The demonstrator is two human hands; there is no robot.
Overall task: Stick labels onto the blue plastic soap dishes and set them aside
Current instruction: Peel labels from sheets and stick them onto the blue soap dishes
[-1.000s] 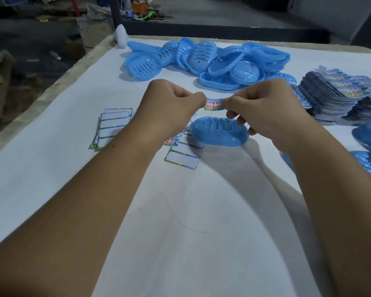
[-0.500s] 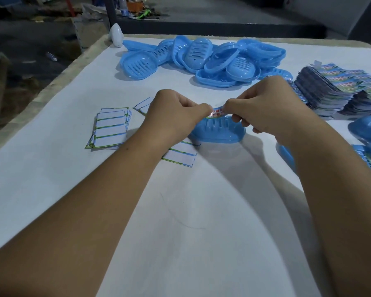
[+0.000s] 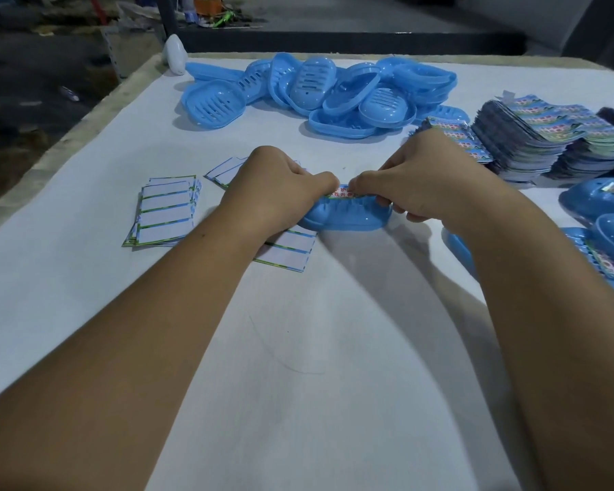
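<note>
On the white surface (image 3: 298,349), a blue oval plastic soap dish (image 3: 348,216) lies upside down between both hands. The left hand (image 3: 280,189) and right hand (image 3: 426,182) each pinch one end of a small printed paper label (image 3: 341,192), right on the dish's top.

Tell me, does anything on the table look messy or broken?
Nothing looks broken. The unlabelled soap dishes lie in a jumbled pile at the far edge, some tipped on their sides, and the used backing sheets are loosely fanned rather than squared.

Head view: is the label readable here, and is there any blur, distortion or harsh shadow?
Head view: dim, cool light; the label shows red print, partly covered by both hands' fingers, too soft to read; wide-angle bending curves the table edge; soft forearm shadows, no glare.
</note>
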